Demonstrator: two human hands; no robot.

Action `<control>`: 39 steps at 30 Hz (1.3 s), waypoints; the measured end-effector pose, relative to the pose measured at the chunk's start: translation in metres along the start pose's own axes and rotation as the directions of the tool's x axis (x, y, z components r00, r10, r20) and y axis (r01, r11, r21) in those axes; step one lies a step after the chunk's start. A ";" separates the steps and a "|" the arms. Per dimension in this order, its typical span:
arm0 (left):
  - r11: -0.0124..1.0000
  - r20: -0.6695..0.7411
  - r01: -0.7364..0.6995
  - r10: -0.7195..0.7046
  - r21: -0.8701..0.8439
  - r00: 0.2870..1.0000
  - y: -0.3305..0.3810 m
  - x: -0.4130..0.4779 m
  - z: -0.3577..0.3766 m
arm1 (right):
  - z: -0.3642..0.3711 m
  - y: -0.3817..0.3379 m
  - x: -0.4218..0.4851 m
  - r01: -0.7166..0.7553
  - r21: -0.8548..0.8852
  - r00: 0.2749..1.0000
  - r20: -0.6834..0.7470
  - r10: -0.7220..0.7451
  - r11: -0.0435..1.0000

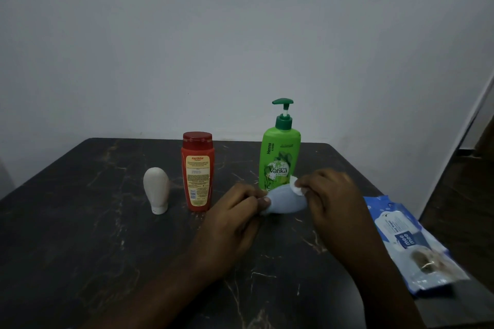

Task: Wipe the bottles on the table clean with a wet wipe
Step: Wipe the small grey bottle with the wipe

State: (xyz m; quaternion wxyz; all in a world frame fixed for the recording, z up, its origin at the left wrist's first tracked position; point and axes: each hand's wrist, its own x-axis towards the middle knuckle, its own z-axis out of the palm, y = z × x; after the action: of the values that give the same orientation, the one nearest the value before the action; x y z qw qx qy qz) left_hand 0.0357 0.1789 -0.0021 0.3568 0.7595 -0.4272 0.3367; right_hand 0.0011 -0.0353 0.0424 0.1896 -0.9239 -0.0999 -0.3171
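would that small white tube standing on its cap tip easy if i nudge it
Probably yes: the white tube stands on a narrow cap with its wider body above, so a sideways nudge would likely topple it. It looks small and likely light, so it may skid on the smooth table. Its rounded body could roll once down.

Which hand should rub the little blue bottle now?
Probably the right hand: it already pinches the white wet wipe against the pale blue bottle. The left hand grips the bottle's other end, steadying it.
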 end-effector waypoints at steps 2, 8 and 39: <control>0.997 0.000 0.062 -0.062 -0.038 0.998 0.001 0.000 0.000 | -0.001 -0.006 -0.002 0.043 0.072 0.999 -0.004 -0.043 0.997; 0.934 0.027 0.256 -0.258 -0.250 0.966 0.002 0.006 -0.003 | -0.028 0.015 -0.005 -0.141 0.399 0.987 0.132 0.095 0.906; -0.453 0.770 0.629 -0.462 -0.632 0.440 0.006 0.017 -0.010 | -0.002 -0.037 -0.012 0.301 0.208 0.919 -0.325 -0.225 0.931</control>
State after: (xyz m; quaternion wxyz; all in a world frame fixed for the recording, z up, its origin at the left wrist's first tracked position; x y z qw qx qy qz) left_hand 0.0356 0.1781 0.0189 0.8452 0.4006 -0.0710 -0.3465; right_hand -0.0206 -0.0029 0.0465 0.2742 -0.8119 -0.2343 -0.4590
